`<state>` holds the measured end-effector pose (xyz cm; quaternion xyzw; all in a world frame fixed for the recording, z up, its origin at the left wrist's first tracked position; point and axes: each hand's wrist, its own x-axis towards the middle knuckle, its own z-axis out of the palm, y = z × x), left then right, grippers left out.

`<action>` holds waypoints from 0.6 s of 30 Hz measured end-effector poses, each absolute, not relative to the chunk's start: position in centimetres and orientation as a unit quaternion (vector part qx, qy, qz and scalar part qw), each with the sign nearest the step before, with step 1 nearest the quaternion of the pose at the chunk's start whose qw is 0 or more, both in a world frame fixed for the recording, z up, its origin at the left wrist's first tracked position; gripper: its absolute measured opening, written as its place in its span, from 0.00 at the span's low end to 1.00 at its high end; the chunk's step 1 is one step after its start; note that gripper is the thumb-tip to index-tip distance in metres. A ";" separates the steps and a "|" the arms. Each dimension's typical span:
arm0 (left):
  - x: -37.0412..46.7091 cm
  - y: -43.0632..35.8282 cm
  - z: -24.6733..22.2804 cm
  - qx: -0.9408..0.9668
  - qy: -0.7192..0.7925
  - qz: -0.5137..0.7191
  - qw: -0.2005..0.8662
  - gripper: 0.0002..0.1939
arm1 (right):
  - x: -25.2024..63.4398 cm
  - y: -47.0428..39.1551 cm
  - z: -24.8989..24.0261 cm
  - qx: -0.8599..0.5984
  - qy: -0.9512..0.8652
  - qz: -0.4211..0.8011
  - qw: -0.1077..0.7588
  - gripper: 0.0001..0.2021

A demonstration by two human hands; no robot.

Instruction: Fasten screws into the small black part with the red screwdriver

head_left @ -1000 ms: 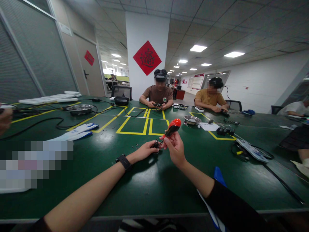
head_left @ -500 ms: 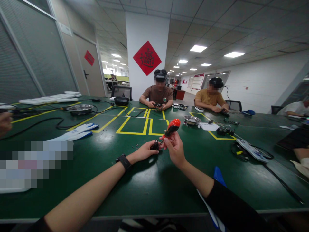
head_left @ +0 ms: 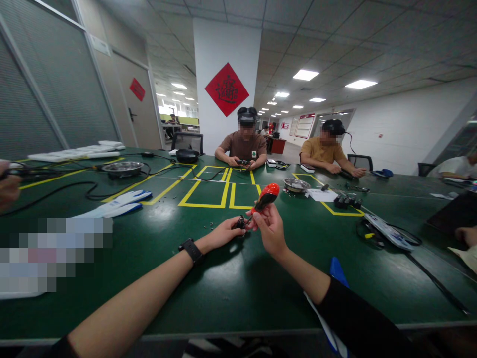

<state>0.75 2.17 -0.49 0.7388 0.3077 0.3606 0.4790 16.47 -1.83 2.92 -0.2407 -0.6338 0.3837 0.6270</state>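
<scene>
My left hand (head_left: 225, 233), with a black watch (head_left: 191, 250) on its wrist, is closed around a small black part (head_left: 241, 223) just above the green table. What kind of part it is cannot be made out. In my right hand (head_left: 271, 228) is a screwdriver (head_left: 266, 197) with a red and black handle. It is tilted, handle up and to the right, and its shaft points down at the black part. Whether the tip touches the part is hidden by my fingers. Several tiny screw-like bits (head_left: 210, 226) lie left of my left hand.
Metal bowls (head_left: 296, 185) (head_left: 124, 168) stand farther back. Gloves (head_left: 128, 199) lie to the left and black blocks (head_left: 347, 201) to the right, near a white power strip (head_left: 387, 231) and cables. Two people sit across the table; another person's hand (head_left: 9, 186) shows at the left edge.
Both my hands stay nearly in place, still holding the screwdriver and the black part. Across the table at right, a co-worker's hand has moved outward to the right.
</scene>
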 end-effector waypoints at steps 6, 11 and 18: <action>0.7 2.1 -0.4 0.731 0.318 0.364 0.481 0.13 | 16.5 -1.8 2.9 -0.235 -0.630 0.385 0.632 0.11; 0.7 1.9 -0.2 0.737 0.302 0.365 0.482 0.12 | 16.5 -1.8 2.9 -0.233 -0.638 0.391 0.621 0.10; 0.7 2.0 -0.2 0.730 0.315 0.361 0.487 0.12 | 16.5 -1.7 2.9 -0.233 -0.634 0.391 0.625 0.11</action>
